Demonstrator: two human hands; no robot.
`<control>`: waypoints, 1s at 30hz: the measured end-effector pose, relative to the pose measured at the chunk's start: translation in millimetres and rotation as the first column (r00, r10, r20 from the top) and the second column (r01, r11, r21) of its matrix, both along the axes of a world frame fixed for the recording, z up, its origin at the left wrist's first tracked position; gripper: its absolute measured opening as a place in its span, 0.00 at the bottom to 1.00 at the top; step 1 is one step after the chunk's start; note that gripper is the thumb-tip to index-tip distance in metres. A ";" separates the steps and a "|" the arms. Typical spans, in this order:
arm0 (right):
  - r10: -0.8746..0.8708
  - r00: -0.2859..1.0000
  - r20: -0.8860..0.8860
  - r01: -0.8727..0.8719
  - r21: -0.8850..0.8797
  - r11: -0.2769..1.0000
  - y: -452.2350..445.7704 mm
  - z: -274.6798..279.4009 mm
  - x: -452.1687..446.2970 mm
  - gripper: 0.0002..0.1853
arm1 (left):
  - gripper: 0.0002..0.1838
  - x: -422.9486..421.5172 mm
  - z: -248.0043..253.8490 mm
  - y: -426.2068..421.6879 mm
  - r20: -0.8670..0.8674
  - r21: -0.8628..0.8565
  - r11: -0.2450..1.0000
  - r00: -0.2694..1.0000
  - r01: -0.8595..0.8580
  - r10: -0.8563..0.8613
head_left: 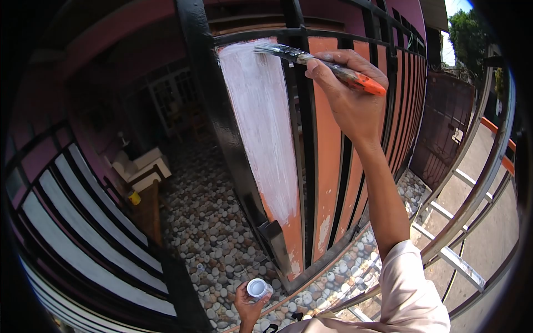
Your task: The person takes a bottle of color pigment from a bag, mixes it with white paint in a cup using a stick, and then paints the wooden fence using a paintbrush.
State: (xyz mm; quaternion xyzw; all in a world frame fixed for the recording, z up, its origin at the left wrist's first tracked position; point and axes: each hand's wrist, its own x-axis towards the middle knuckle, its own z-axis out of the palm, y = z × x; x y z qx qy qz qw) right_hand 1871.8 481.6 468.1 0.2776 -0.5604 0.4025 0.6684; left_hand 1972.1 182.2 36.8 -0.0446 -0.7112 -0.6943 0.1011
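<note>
My right hand [352,91] is closed around the handle of a paintbrush [333,69] with an orange end. The brush's pale, paint-wet bristles touch the upper part of a gate panel [258,116]. White paint covers most of that panel, thin and streaky toward its lower part, where orange shows. Low in the view, my left hand [249,304] grips a small white paint cup [257,288] with pale paint inside. To the right of the white panel stand orange panels [326,133] between black bars, with some flaked spots near the bottom.
A metal ladder [463,266] leans at the right. On the left is another gate section [83,233] with white panels and black bars. Pebbled floor [216,222] spreads below, with a cream armchair [141,164] and a yellow container [134,198] farther back.
</note>
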 end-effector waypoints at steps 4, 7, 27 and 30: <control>0.086 0.995 -0.043 -0.086 -0.004 0.996 -7.8 3.7 4.4 0.08 | 0.41 0.4 2.3 2.0 -0.018 0.027 1.000 1.000 0.010 -0.010; 0.084 0.995 -0.059 -0.079 0.092 0.993 -13.6 6.9 4.3 0.07 | 0.41 1.7 4.3 2.3 -0.022 0.033 0.999 1.000 0.015 -0.014; -0.124 0.986 -0.108 0.130 0.046 0.991 -10.5 -11.9 11.9 0.07 | 0.42 2.9 -0.4 -0.2 0.010 -0.011 1.000 1.000 -0.010 0.010; -0.132 0.989 -0.063 0.137 0.084 0.987 -9.6 -11.5 10.3 0.07 | 0.42 2.3 -5.2 -0.7 0.002 -0.017 1.000 1.000 0.005 -0.005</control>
